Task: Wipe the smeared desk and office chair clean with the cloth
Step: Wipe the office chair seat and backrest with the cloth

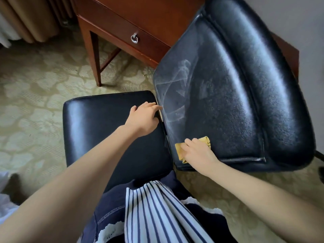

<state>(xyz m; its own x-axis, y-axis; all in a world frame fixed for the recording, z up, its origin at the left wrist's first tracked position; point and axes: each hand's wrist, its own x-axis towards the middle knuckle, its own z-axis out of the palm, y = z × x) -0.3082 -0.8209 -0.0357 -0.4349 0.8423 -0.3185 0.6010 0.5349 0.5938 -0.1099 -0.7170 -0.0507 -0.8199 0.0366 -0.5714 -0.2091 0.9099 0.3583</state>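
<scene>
The black leather office chair fills the middle of the view. Its backrest (228, 95) leans to the right and carries whitish smears (177, 88) on its left part. My right hand (198, 151) presses a yellow cloth (180, 149) against the lower left of the backrest, fingers spread over the cloth. My left hand (143, 118) rests on the far right edge of the seat (98, 123), fingers curled at the gap between seat and backrest. The reddish wooden desk (122, 20) stands behind the chair.
The desk has a drawer with a metal ring pull (134, 39) and a slim leg (95, 57) on patterned carpet (35, 88). Curtains (22, 16) hang at the top left. A chair base part (321, 171) shows at the right edge.
</scene>
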